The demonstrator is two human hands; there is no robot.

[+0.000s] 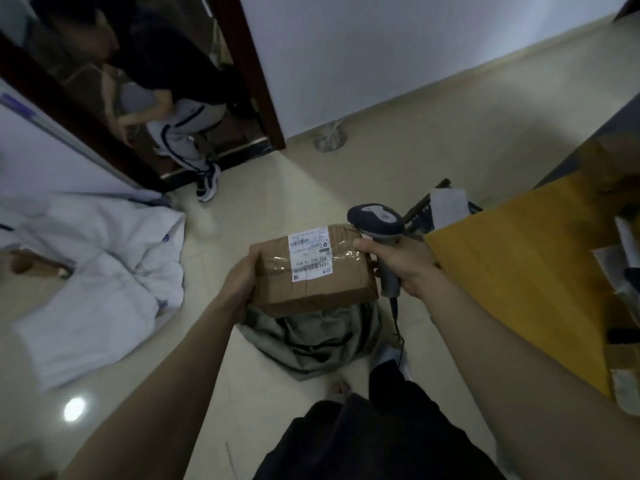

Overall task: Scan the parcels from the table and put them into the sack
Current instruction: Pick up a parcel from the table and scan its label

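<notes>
A brown cardboard parcel (332,282) with a white shipping label on top is held in the air over the grey-green sack (311,341) on the floor. My left hand (242,275) grips the parcel's left end. My right hand (401,261) holds a grey handheld barcode scanner (375,220) by its handle. The scanner's head sits just above the parcel's far right corner, and its cable hangs down toward the sack. The table (512,271) with a yellow top stands at the right.
A white sack or sheet (97,282) lies crumpled on the floor at the left. Another person (173,109) crouches in a dark doorway at the back left. More parcels (623,265) lie at the table's right edge. A dark crate (436,209) stands behind the table.
</notes>
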